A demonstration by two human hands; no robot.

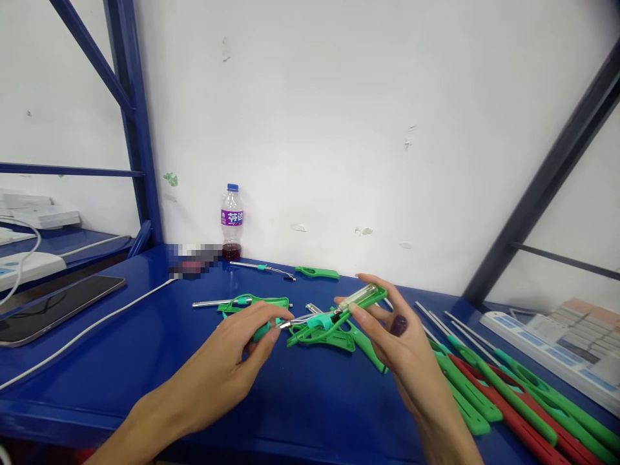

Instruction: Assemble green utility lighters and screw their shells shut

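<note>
My right hand [387,332] grips a green plastic lighter shell [339,316] with a clear tube lying in it, held tilted above the blue table [145,361]. My left hand [242,339] pinches a small green piece [264,331] at the end of a metal rod that runs toward that shell. Loose green shells [252,302] and another long green lighter [317,272] lie just beyond my hands.
A row of long green and red lighters [504,394] lies at the right. A drink bottle [232,223] stands by the wall. A phone [53,307] and white cable [97,326] lie at the left. A white power strip [557,352] sits at the far right.
</note>
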